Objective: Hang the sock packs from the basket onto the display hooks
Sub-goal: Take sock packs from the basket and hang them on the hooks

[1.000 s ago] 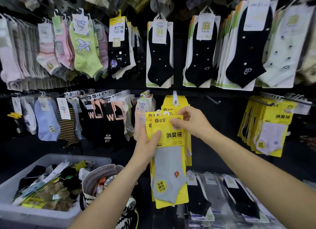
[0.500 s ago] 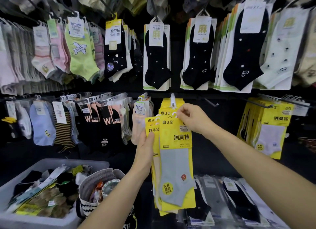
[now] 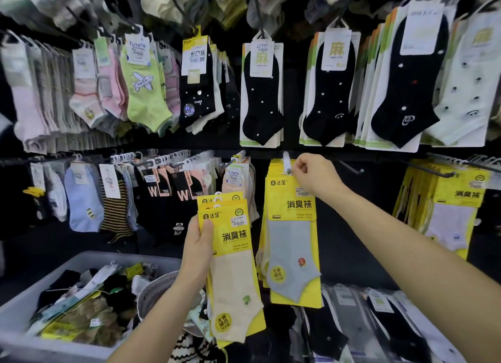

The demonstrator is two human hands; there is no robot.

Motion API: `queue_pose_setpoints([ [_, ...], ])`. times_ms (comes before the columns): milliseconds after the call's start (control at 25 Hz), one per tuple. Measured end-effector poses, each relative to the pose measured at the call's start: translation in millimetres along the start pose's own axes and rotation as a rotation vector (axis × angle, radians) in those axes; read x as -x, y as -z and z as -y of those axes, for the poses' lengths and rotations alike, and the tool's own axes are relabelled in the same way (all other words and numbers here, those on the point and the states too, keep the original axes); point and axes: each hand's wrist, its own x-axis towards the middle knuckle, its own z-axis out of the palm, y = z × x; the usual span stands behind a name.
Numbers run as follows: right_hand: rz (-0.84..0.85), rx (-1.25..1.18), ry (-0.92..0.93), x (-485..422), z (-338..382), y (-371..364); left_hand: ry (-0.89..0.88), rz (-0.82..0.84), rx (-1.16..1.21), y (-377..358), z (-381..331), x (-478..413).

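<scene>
Task partly done: the right hand [image 3: 314, 176] pinches the grey sock pack [image 3: 291, 254] at the display hook [image 3: 286, 159], the left hand [image 3: 199, 243] grips several unhung packs [image 3: 233, 257] with curled fingers, and the basket [image 3: 40, 349] holds more.

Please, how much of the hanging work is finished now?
Done: several yellow packs hang on the hook, the grey sock pack in front. In hand: the right hand pinches that pack's top at the hook; the left hand holds a few more, a cream sock pack foremost. Left: those, plus mixed socks in the grey bin.
</scene>
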Motion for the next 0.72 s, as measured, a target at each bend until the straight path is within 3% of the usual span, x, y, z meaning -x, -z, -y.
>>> queue_pose_setpoints([
  [280, -0.138, 0.038, -0.034, 15, -3, -5, -0.05, 0.046, 0.029, -20, -11, 6],
  [400, -0.222, -0.073, 0.096, 37, 4, -3, -0.094, 0.087, 0.025, -32, -15, 10],
  [480, -0.095, -0.125, 0.158, 55, 15, -7, -0.113, 0.113, 0.064, -42, -18, 15],
  [600, 0.101, -0.066, 0.014, 64, 21, -8, -0.144, 0.126, 0.127, -58, -24, 22],
  [720, 0.107, -0.21, -0.124, 61, 11, 3, -0.09, 0.129, 0.208, -69, -33, 23],
])
